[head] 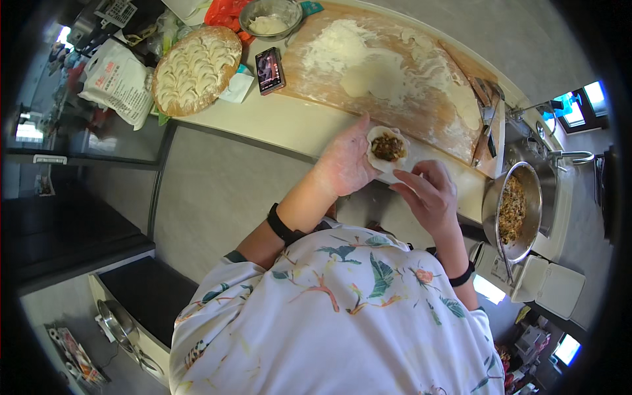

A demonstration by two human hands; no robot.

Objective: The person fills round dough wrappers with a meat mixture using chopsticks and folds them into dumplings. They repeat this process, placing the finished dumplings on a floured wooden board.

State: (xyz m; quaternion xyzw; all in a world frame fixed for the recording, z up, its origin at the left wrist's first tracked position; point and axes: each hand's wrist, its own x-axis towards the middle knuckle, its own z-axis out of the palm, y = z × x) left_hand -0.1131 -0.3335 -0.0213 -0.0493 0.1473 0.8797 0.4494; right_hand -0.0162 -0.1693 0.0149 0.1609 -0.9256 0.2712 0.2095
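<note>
On the fingers of my left hand (348,160) lies a round dumpling wrapper (374,161), its thumb pointing away from it. A brown mound of chopped filling (388,147) sits in the middle of the wrapper, which is still unfolded. My right hand (428,195) is at the wrapper's near right edge, thumb and fingertips close together there; whether they pinch the dough I cannot tell. Beyond both hands, a floured wooden board (316,94) carries loose flour (340,42) and several flat wrappers (368,79).
A steel bowl of filling (513,212) stands at the right by the sink faucet (575,157). Knives (489,126) lie at the board's right end. At the left are a round tray of shaped dumplings (197,69), a phone (270,70), a flour bag (118,81) and a dough bowl (270,19).
</note>
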